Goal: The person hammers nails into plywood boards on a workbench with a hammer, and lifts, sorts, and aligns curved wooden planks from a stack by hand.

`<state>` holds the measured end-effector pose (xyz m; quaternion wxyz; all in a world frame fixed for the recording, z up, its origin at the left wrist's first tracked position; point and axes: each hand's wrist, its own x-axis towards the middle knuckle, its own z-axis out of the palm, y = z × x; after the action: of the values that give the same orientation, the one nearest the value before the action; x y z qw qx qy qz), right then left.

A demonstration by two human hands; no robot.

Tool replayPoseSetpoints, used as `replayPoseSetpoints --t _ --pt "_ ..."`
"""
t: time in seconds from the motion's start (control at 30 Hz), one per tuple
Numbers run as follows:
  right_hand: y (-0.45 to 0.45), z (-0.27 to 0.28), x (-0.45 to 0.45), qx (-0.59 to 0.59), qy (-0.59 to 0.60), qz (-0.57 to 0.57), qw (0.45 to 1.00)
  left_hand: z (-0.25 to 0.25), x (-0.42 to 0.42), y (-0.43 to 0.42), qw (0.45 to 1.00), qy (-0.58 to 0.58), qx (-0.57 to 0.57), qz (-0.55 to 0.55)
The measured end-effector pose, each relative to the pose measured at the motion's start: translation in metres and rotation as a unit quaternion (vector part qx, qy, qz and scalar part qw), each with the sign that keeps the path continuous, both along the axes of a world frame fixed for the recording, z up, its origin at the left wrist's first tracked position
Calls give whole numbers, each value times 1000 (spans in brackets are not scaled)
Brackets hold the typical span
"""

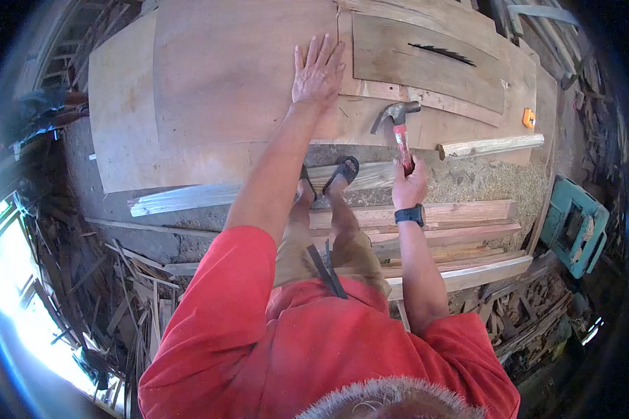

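My left hand (317,75) lies flat with its fingers spread on a large plywood sheet (237,70), near the sheet's right edge. In my right hand (409,183) is the handle of a claw hammer (401,129), its metal head up and just beyond the near edge of the boards. A darker rectangular panel (398,52) rests to the right of my left hand, with a dark jagged blade-like strip (444,53) on it. Below the panel runs a narrow wood strip (454,106).
An orange tape measure (529,118) sits at the right, near a short wood piece (493,146). Long planks (440,211) lie on the floor by my feet. A teal plastic stool (573,225) is at the far right. Scrap wood (105,279) is piled at the left.
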<state>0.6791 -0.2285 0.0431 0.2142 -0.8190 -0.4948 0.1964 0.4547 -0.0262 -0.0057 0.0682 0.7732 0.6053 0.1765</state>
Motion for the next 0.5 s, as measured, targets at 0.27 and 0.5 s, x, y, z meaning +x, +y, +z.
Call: replayPoseSetpoints --t 0.27,0.5 --pt "1 -27 17 -25 67 3 997 5 -11 -25 997 -26 -19 -76" --pt "6 -34 16 -73 45 37 996 20 0 -60 995 -32 -27 -95"
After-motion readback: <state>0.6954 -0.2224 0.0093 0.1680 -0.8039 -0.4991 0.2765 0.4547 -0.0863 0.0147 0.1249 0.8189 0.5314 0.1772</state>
